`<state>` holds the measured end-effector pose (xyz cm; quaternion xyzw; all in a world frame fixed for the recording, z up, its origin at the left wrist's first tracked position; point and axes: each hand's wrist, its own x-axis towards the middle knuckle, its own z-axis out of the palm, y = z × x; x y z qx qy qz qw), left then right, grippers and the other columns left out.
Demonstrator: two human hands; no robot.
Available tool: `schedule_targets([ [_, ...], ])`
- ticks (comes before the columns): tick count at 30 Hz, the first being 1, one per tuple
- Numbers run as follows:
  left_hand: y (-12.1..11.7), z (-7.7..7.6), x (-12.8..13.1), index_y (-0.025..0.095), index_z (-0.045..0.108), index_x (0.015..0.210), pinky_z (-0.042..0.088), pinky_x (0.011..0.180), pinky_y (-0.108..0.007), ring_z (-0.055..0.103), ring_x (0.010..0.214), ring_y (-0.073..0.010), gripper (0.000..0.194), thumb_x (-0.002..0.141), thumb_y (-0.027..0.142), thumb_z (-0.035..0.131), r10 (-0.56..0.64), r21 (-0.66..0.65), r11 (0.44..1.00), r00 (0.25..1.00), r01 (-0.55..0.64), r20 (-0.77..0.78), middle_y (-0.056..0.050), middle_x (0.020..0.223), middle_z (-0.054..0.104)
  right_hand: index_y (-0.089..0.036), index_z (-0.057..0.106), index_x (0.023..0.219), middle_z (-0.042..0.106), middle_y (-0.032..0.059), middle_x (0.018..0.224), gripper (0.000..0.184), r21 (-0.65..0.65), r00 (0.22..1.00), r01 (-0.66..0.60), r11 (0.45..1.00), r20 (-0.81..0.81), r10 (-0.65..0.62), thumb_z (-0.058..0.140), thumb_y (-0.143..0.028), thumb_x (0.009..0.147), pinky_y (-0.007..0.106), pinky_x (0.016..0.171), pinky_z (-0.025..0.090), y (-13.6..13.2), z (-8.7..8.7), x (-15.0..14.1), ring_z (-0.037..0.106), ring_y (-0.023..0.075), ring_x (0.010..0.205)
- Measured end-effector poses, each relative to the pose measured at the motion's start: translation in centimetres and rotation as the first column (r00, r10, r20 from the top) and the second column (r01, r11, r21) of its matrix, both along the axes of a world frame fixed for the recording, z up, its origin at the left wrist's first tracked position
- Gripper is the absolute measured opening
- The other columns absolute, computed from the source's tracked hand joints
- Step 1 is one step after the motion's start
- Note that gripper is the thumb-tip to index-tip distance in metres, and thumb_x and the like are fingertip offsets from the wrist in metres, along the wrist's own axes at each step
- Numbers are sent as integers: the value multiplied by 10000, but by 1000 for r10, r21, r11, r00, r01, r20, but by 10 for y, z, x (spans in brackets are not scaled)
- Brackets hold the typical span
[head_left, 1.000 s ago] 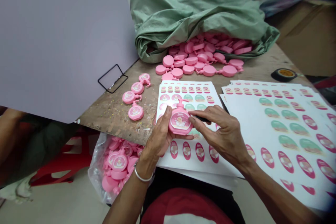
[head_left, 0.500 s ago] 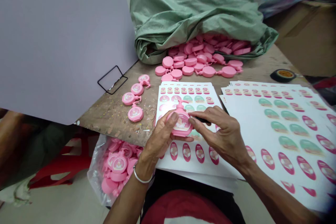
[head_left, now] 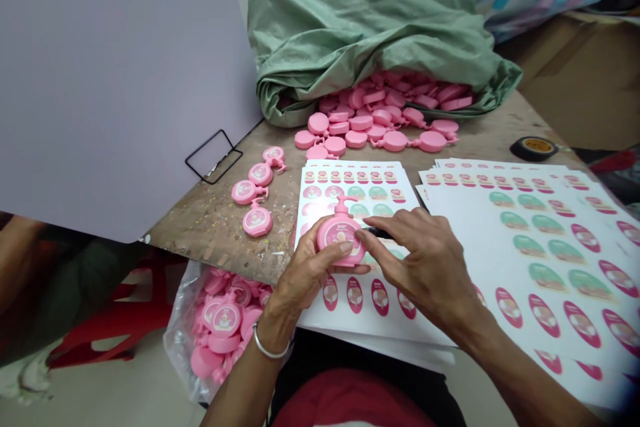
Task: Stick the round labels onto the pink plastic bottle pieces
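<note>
A pink toy pump bottle (head_left: 330, 232) stands upright in my left hand (head_left: 301, 268), its label facing up toward me. My left thumb lies across the label's lower part, and fingers support the bottle from behind and below. Pinched in my right hand (head_left: 427, 260) is a slim black tool (head_left: 379, 233), mostly hidden by the fingers, so its kind is unclear. My right thumb and the tool's end are at the right edge of the bottle's label. Beneath both hands lies a sticker sheet (head_left: 320, 320) with pink and green labels.
Labelled pump bottles (head_left: 257, 221) form a short row at left. Plain pink bottles (head_left: 395, 141) spill from a green sack (head_left: 370, 20). More sticker sheets (head_left: 465, 227) and a black tape roll (head_left: 533, 148) lie right. A plastic bag (head_left: 183, 330) of bottles hangs below the table edge.
My left thumb has slid from the bottle's upper left down across the label's lower part. My right hand and the black tool have shifted slightly, staying at the label's right edge.
</note>
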<state>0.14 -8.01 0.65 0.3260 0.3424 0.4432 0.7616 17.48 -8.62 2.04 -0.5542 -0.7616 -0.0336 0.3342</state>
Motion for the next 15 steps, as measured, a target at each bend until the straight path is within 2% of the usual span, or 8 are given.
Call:
schedule_targets([
  [2, 0, -1, 0, 178, 587, 1123, 601, 714, -320, 649, 929, -215, 362, 780, 205, 702, 6, -25, 1000, 1000, -6, -10, -57, 981, 643, -166, 697, 1025, 670, 83, 772, 326, 15, 991, 120, 993, 60, -121, 596, -437, 873, 404, 713, 413, 1, 2, 3, 608, 257, 770],
  [4, -1, -2, 1, 181, 567, 1170, 598, 732, -333, 649, 964, -234, 432, 764, 190, 715, -10, -35, 999, 1000, 10, -17, -66, 1005, 649, -157, 617, 1195, 680, 129, 965, 488, -33, 989, 141, 989, -50, -142, 614, -495, 842, 436, 785, 442, 4, 1, 2, 616, 294, 908],
  [6, -2, -3, 3, 193, 561, 1200, 594, 761, -345, 655, 958, -230, 510, 724, 149, 738, -50, -34, 998, 999, 49, -9, -62, 1026, 655, -183, 472, 1355, 605, 153, 1224, 721, -142, 964, 17, 990, -260, -54, 688, -529, 761, 440, 863, 467, 10, -4, -5, 579, 306, 1079],
  [8, -4, -4, 3, 211, 559, 1220, 588, 790, -354, 663, 950, -226, 578, 686, 102, 750, -68, -31, 997, 998, 68, 6, -53, 1058, 657, -216, 409, 1390, 531, 137, 1341, 850, -248, 890, -116, 962, -455, -10, 748, -535, 679, 430, 919, 474, 18, -13, -14, 536, 294, 1174],
  [11, -6, -6, 0, 218, 550, 1235, 580, 822, -367, 658, 1014, -256, 602, 683, 71, 739, -42, -61, 997, 999, 44, 31, -63, 1109, 657, -209, 515, 1271, 584, 109, 1260, 717, -341, 782, -137, 930, -613, -109, 733, -553, 681, 412, 947, 467, 31, -27, -18, 560, 263, 1135],
  [13, -6, -8, -4, 194, 563, 1197, 573, 843, -388, 643, 1069, -292, 544, 694, 65, 725, -43, -96, 994, 997, 49, 61, -79, 1084, 672, -195, 572, 1179, 626, 103, 1163, 600, -382, 737, -96, 919, -648, -192, 679, -574, 727, 387, 874, 490, 36, -32, -11, 598, 241, 1028],
  [15, -5, -9, -7, 169, 575, 1152, 561, 866, -420, 632, 1099, -322, 491, 696, 49, 710, -69, -121, 989, 993, 81, 100, -93, 1035, 689, -192, 595, 1145, 648, 94, 1070, 547, -405, 733, -46, 913, -635, -245, 633, -583, 765, 357, 770, 496, 38, -33, 0, 607, 219, 914],
])
